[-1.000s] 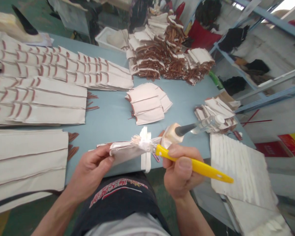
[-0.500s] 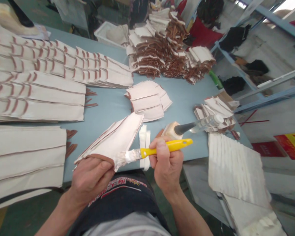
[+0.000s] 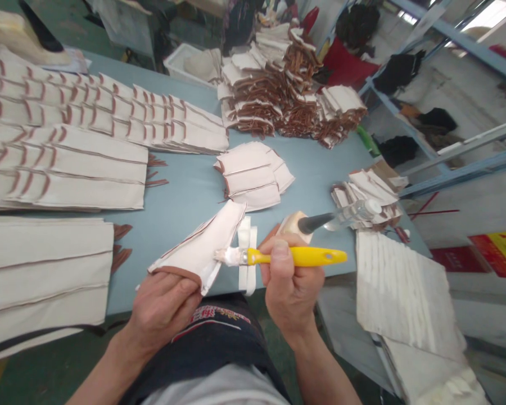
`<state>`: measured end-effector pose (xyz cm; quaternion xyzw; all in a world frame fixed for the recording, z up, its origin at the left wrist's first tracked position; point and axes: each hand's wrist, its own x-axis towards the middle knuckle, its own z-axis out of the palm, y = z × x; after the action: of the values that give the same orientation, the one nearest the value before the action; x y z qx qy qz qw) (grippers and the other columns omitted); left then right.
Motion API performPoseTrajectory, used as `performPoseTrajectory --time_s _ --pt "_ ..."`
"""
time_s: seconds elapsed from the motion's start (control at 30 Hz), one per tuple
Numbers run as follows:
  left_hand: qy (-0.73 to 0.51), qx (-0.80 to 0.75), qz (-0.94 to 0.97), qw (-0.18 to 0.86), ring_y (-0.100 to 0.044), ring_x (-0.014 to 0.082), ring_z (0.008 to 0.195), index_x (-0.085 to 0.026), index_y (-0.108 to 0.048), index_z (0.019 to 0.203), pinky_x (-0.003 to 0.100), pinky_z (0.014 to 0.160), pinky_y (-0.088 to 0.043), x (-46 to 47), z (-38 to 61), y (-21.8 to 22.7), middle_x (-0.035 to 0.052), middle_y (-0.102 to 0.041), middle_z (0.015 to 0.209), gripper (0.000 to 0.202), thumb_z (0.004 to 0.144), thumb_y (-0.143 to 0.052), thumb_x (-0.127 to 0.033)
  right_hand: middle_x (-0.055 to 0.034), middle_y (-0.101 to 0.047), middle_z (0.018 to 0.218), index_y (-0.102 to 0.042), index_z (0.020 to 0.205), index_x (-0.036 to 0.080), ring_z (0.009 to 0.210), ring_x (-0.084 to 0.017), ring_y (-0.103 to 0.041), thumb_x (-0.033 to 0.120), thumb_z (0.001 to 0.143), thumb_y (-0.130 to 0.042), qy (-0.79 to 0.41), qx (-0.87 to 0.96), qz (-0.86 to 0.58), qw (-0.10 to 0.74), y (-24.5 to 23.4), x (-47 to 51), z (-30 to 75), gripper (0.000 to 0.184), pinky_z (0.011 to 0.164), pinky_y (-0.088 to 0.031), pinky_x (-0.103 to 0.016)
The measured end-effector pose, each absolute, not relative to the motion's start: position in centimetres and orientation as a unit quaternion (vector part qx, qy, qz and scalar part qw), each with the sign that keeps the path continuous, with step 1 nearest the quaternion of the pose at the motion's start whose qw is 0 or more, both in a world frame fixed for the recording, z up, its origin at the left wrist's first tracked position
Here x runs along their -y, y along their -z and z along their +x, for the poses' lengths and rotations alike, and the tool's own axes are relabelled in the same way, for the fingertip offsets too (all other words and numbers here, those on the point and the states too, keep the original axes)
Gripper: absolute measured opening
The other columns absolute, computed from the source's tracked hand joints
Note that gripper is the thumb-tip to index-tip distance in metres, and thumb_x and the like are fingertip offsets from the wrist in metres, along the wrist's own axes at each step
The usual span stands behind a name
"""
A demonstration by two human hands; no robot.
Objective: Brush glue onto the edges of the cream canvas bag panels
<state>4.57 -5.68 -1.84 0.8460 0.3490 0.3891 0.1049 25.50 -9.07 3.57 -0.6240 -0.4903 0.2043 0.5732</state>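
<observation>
My left hand grips the near, brown-edged end of a cream sewn panel, which slants up over the blue-grey table. My right hand is closed round the yellow handle of a paintbrush. White paste coats its bristles, which touch or nearly touch the panel's right edge. Just beyond the panel's far tip lies a small group of similar cream panels. Behind the brush is a pale container with a dark handle; my right hand partly hides it. White strips lie beneath the brush.
Overlapping rows of cream panels cover the table's left side. A tall heap of brown and cream pieces stands at the back. At right are a smaller pile, a clear bottle and a white ridged sheet over the edge.
The brush has moved up and right along the panel's edge, away from the brown-edged end. My left hand has shifted slightly right and down with the panel.
</observation>
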Motion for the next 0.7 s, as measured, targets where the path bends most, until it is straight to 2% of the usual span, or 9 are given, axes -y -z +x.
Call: performPoseTrajectory --time_s 0.1,0.2,0.33,0.4,0.47,0.6,0.7 --pt "-0.422 -0.306 0.848 0.093 -0.067 0.0155 0.059 -0.025 -0.061 0.08 0.029 0.062 -0.049 5.3 4.6 2.0 -0.0032 -0.072 0.066 0.029 0.096 -0.057 -0.001 0.0086 -0.046 0.053 -0.072 0.086 0.022 0.042 -0.01 -0.041 0.038 0.11 -0.058 -0.272 0.495 -0.608 0.558 -3.9 10.8 24.8 0.032 0.044 -0.038 -0.024" --pt "-0.446 -0.305 0.83 0.14 -0.07 0.0158 0.064 -0.025 -0.065 0.082 0.029 0.064 -0.049 5.1 4.6 2.4 -0.0025 -0.075 0.071 0.027 0.094 -0.058 -0.001 0.0102 -0.046 0.049 -0.071 0.086 0.022 0.036 -0.008 -0.036 0.039 0.113 -0.056 -0.302 0.472 -0.581 0.591 -4.6 11.4 24.4 0.035 0.037 -0.026 -0.02" --pt "-0.45 -0.394 0.754 0.269 -0.066 0.0158 0.062 -0.025 -0.063 0.07 0.028 0.069 -0.049 5.6 4.9 3.0 -0.0026 -0.073 0.067 0.028 0.092 -0.062 -0.008 0.0102 -0.047 0.044 -0.067 0.079 0.021 0.035 -0.008 -0.039 0.047 0.109 -0.061 -0.269 0.415 -0.597 0.632 -4.7 10.2 25.1 0.04 0.038 -0.031 -0.018" --pt "-0.445 -0.442 0.726 0.282 -0.065 0.0164 0.062 -0.025 -0.06 0.067 0.029 0.072 -0.051 5.6 5.1 3.3 -0.001 -0.072 0.067 0.03 0.094 -0.057 -0.012 0.01 -0.048 0.045 -0.067 0.079 0.021 0.036 -0.008 -0.041 0.051 0.103 -0.069 -0.253 0.363 -0.613 0.655 -4.1 9.6 25.9 0.039 0.04 -0.034 -0.018" --pt "-0.431 -0.488 0.701 0.291 -0.063 0.0159 0.06 -0.025 -0.061 0.067 0.027 0.066 -0.051 5.0 5.3 3.6 -0.0008 -0.069 0.067 0.031 0.096 -0.052 -0.015 0.0098 -0.049 0.045 -0.066 0.08 0.022 0.037 -0.009 -0.043 0.055 0.098 -0.074 -0.254 0.317 -0.612 0.679 -3.0 9.3 26.7 0.039 0.041 -0.037 -0.019" --pt "-0.411 -0.547 0.647 0.337 -0.069 0.0189 0.067 -0.022 -0.076 0.084 0.026 0.062 -0.052 2.0 4.9 4.1 -0.0008 -0.071 0.07 0.03 0.094 -0.047 -0.02 0.0092 -0.049 0.045 -0.066 0.085 0.022 0.038 -0.011 -0.047 0.064 0.09 -0.08 -0.301 0.269 -0.625 0.669 -0.1 9.0 28.3 0.045 0.042 -0.039 -0.022" --pt "-0.407 -0.555 0.62 0.376 -0.071 0.021 0.07 -0.019 -0.081 0.091 0.027 0.063 -0.055 -1.0 4.1 4.4 0.0005 -0.075 0.072 0.035 0.091 -0.046 -0.022 0.0086 -0.048 0.045 -0.066 0.086 0.021 0.037 -0.012 -0.043 0.07 0.089 -0.078 -0.33 0.273 -0.636 0.642 1.5 8.9 28.7 0.051 0.04 -0.033 -0.022"
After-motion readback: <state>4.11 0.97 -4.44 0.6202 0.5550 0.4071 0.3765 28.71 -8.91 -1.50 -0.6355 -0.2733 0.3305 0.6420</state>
